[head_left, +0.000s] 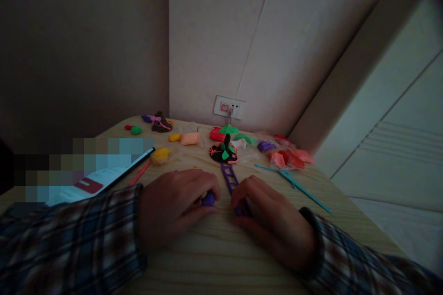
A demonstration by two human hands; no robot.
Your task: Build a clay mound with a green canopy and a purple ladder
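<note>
My left hand (180, 200) is closed around a lump of purple modelling clay (208, 198), which shows between thumb and fingers. My right hand (272, 221) is curled just to the right, its thumb and fingers pinching more purple clay (239, 210). Whether that piece joins the purple clay ladder (229, 177) is hidden by the fingers. The ladder lies flat on the table, running away from my right hand to a black clay figure (224, 152) with green leaves and orange strands.
The wooden table (207, 267) meets the wall. A lit tablet (93, 184) stands at left, partly blurred out. Turquoise modelling tools (304, 189) lie at right, a red tool (139, 174) at left. Farther back are bagged yellow clay (161, 155), red packets (289, 159) and a brown clay figure (161, 122).
</note>
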